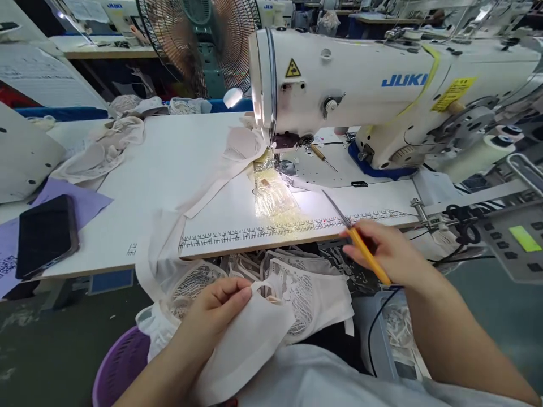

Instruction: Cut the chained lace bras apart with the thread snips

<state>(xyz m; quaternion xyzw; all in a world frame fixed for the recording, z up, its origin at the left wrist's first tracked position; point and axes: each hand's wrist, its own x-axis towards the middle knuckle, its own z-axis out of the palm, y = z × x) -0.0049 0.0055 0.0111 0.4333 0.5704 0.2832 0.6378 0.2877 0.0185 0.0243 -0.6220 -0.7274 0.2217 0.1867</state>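
Observation:
My left hand (pixel 220 302) is closed, thumb and fingertips pinching the edge of a white bra (pixel 263 328) just below the front edge of the sewing table. Lace cups and white straps bunch up beside and behind it. My right hand (pixel 377 249) is closed around an orange-handled tool (pixel 368 254) with a slim, pointed metal end. That tip points up and left over the table, toward the needle area of the JUKI sewing machine (pixel 331 85). Another cream bra piece (pixel 241 147) lies left of the needle, its strap trailing down over the table edge.
A black phone (pixel 47 236) rests on purple paper at the left. More bras (pixel 106 144) lie behind it. A fan (pixel 203 45) stands at the back. Beneath the table are a purple basket (pixel 116 367) and a grey bin (pixel 377 328); a control panel (pixel 513 243) hangs at right.

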